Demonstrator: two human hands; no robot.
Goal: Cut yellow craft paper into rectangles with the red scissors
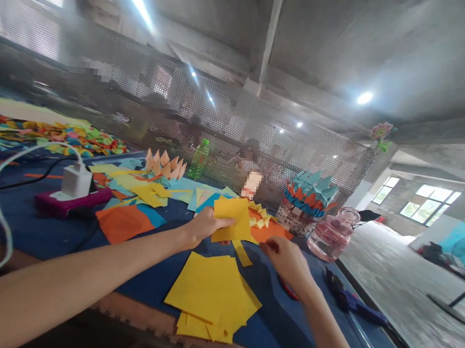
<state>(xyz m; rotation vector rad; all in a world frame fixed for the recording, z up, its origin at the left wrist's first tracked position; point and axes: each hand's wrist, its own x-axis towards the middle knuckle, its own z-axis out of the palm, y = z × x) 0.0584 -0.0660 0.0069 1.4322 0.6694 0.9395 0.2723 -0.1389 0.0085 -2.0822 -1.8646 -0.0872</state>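
Observation:
My left hand [203, 226] pinches a yellow paper sheet [234, 218] by its left edge and holds it above the blue table [44, 229]. My right hand [287, 260] is closed just right of the sheet, fingers curled; red scissor handles [287, 289] show under it, and I cannot make out whether it grips them. A narrow yellow strip [242, 253] lies below the sheet. A stack of yellow paper squares [214, 294] rests near the table's front edge, under my hands.
Orange, yellow and blue paper pieces [128, 221] litter the table. A white charger on a purple power strip [73, 193] sits left. Folded paper crowns [309, 196], a pink jar [332, 234], a green bottle [198, 159] and a blue glue gun [352, 302] stand around. A perforated metal screen [262, 127] backs the table.

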